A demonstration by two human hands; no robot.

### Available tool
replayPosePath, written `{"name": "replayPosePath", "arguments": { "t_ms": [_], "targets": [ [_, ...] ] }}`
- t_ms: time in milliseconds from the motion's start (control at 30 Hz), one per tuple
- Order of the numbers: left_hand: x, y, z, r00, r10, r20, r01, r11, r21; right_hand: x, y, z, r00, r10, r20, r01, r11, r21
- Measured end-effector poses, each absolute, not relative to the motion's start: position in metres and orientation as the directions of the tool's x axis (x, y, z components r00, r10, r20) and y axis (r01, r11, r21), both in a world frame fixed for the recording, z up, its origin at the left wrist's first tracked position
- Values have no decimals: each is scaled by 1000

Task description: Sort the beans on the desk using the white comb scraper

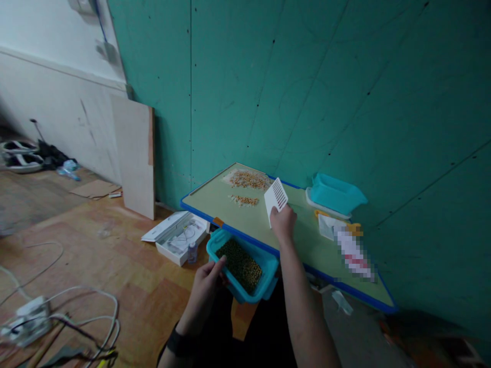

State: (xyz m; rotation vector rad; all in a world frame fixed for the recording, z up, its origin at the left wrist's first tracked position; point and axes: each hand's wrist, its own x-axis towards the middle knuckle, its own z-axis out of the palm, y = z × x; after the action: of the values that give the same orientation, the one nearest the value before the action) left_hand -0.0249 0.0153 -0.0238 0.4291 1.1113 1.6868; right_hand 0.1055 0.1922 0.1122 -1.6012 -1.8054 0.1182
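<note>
While L hand (209,277) grips tub (271,267), R hand (284,221) holding slotted scoop (271,197) — its back hidden, grains (237,259) blurry

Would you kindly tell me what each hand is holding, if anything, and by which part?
The right hand grips the white slotted scoop by its near end; the left hand holds the turquoise tub by its near-side rim.

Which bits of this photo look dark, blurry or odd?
Head view: dim light, brightest on the white wall; the lower-right corner is shadowy; the power strip at lower left looks smeared; square blocks mask something on the table; the slotted scoop in the right hand is clearer.
</note>
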Motion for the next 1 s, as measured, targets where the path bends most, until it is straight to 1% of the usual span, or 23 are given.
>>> {"name": "replayPosePath", "arguments": {
  "t_ms": [167, 400, 633, 700, 733, 833, 900, 1000],
  "targets": [
    [-25, 12, -22, -382, 896, -226, -566, -34, 824, 141, 210, 103, 72, 901, 428, 801, 204, -563],
    [-24, 12, -19, -388, 896, -213, -570, -52, 820, 184, 239, 90, 65, 890, 451, 657, 302, -691],
    [-26, 12, -21, -412, 884, -224, -540, -39, 841, 208, 258, 88, 61, 928, 367, 575, 268, -773],
    [-26, 12, -20, -408, 887, -217, -524, -33, 851, 212, 264, 89, 44, 949, 313, 504, 250, -827],
    [-26, 12, -19, -407, 887, -217, -525, -32, 851, 214, 268, 91, 35, 965, 262, 449, 219, -866],
    [-26, 12, -19, -400, 889, -221, -545, -37, 838, 220, 280, 99, -2, 998, 58, 278, 56, -959],
    [-25, 12, -19, -407, 888, -214, -541, -46, 840, 223, 289, 105, -28, 999, -34, 217, -27, -976],
    [-25, 12, -21, -419, 885, -204, -532, -57, 845, 227, 304, 111, -67, 993, -100, 204, -85, -975]
  ]
}}
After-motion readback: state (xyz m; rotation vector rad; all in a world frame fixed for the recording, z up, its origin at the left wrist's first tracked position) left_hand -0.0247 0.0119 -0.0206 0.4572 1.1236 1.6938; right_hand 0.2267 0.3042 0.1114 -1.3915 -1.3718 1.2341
